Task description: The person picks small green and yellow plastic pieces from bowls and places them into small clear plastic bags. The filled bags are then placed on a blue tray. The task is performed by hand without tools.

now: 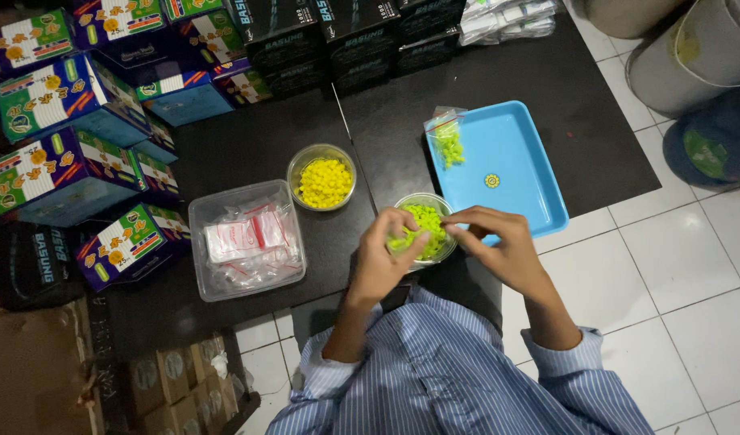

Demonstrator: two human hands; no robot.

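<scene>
My left hand (383, 256) and my right hand (496, 242) meet over a round clear bowl (442, 208) of lime-green small pieces at the near edge of the black table. The left fingers pinch a small clear bag partly filled with green pieces (405, 240). The right fingertips touch the bag's top. On a light-blue tray (515, 173) to the right lies one filled small bag (448, 138) of green pieces. A second round bowl (322, 179) holds yellow pieces, beyond and left of my hands.
A clear square tub (246, 240) holds empty small zip bags, left of my hands. Colourful cartons (60, 137) pile at the left and black boxes (337, 36) at the back. Grey and blue sacks (700, 89) stand on the white tile floor, right.
</scene>
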